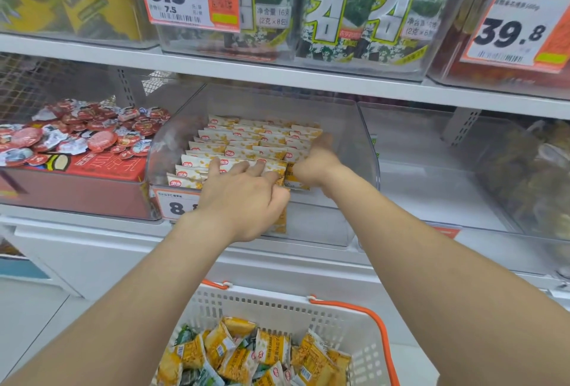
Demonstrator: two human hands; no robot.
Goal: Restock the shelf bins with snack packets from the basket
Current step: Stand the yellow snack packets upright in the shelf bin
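A clear bin [365, 145] stands at the front edge of the shelf [61, 214] and holds rows of upright yellow-and-white snack packets [246, 139]. The left hand [243, 197] reaches over the bin's front wall, its grip spread, fingers lying straight on the front rows' tops. The right hand [311, 163] is inside the bin at the rows' right end; its grip is blurred, so I cannot tell its state. Below the shelf's front edge, a white basket [277, 302] holds loose packets [271, 351].

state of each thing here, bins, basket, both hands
middle bin: part full, packets in rows
left bin: heaped full
basket: holds loose packets
left hand: fingers laid on those packets
right hand: inside middle bin, grip unclear
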